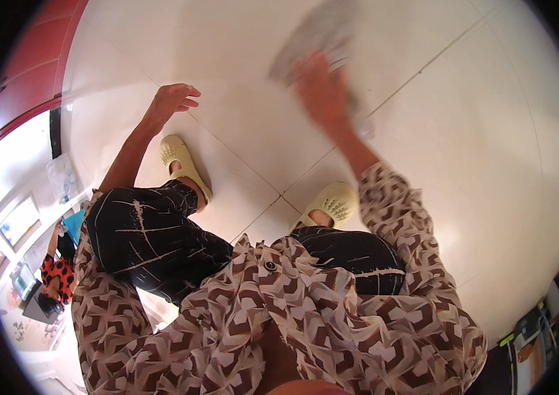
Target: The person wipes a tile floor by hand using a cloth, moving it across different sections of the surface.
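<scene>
A grey cloth, blurred by motion, lies spread over the pale tiled floor at the top centre. My right hand is at its near edge, blurred, with fingers pointing away from me; whether it grips the cloth or presses on it cannot be told. Left of it, my left hand hangs over the tiles beyond a yellow clog, its fingers a little bent and apart, holding nothing.
My feet wear yellow clogs. Red cabinet doors stand at the upper left. Another person in a red top with black spots is at the far left. Mixed items, partly dark, line the lower right edge.
</scene>
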A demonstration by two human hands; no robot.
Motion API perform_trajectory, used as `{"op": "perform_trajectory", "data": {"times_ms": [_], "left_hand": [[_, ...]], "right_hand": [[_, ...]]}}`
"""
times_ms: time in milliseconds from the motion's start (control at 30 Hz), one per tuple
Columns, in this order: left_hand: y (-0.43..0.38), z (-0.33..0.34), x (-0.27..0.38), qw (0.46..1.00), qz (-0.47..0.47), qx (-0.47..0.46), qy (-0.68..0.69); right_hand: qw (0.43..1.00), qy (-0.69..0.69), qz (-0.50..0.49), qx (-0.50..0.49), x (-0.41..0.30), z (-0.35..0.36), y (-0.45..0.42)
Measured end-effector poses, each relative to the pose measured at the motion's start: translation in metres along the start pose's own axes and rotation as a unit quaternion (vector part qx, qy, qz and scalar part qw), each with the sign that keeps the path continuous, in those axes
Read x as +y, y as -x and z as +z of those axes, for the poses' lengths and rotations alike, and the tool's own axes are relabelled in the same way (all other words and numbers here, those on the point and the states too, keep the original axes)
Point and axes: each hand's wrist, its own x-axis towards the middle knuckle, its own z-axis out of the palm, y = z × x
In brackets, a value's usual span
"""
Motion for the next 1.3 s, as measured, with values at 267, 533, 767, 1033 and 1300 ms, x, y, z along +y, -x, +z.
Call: {"op": "perform_trajectory", "data": {"times_ms": [267,533,767,1033,1300], "left_hand": [[0.006,-0.021,-0.047,0.998,-0.057,0.014,0.004],[0.018,-0.054,-0.068,0.997,-0.074,0.025,-0.006],[0.022,-0.048,-0.069,0.999,-0.013,0.009,-0.047],[0.058,-0.096,-0.092,0.992,-0.014,0.076,-0.099],[0.094,-0.091,-0.207,0.989,-0.13,0.062,-0.02]], "right_hand": [[0.951,0.164,-0.246,0.088,-0.033,-0.004,0.082],[0.97,0.193,0.147,-0.031,0.245,-0.036,-0.059],[0.845,-0.056,0.497,0.187,0.464,-0.063,0.022],[0.781,-0.012,0.611,0.127,0.472,-0.096,0.142],[0.695,0.04,0.717,-0.039,0.501,0.031,0.245]]}}
